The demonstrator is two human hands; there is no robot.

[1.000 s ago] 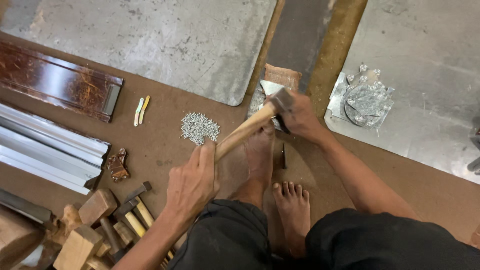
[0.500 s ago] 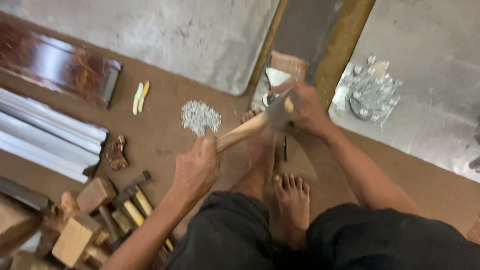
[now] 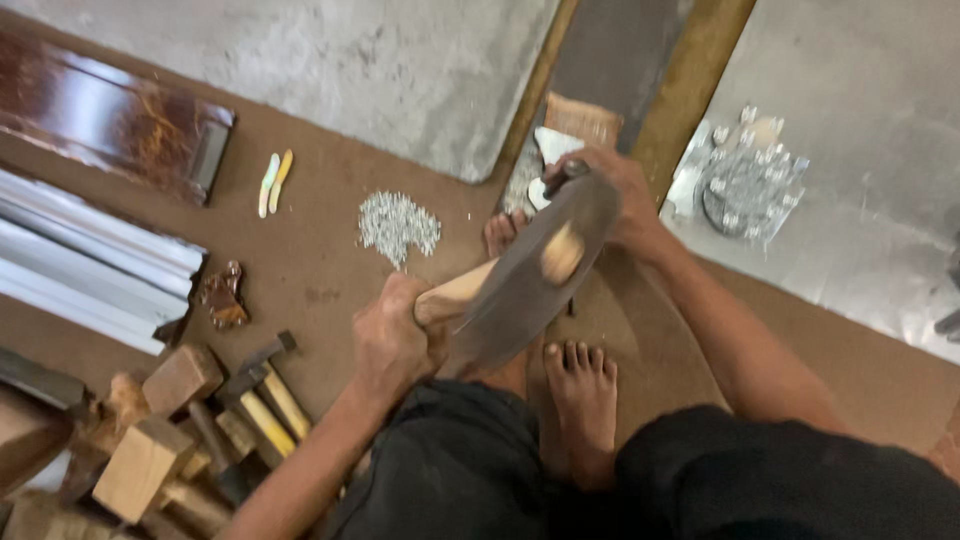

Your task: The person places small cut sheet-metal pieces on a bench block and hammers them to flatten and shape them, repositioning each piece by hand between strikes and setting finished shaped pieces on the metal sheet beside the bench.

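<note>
My left hand [image 3: 395,340] grips the pale wooden handle [image 3: 455,293] of an adze-like tool. Its broad grey metal blade [image 3: 530,280] faces the camera and is motion-blurred. My right hand [image 3: 620,190] holds the far end of the tool head, over a small white piece [image 3: 553,145] and a wooden block [image 3: 583,118]. My bare feet [image 3: 585,400] rest on the brown board under the tool. A heap of small silver nails [image 3: 398,225] lies just left of the blade.
Hammers [image 3: 265,385] and wooden blocks [image 3: 140,465] are piled at lower left. Silvery mouldings [image 3: 90,265] and a dark polished moulding [image 3: 110,120] lie at left. A clear bag of metal parts [image 3: 745,180] sits at right on grey concrete.
The tool head has swung up and turned, so the broad blade now faces the camera. Both hands keep their hold.
</note>
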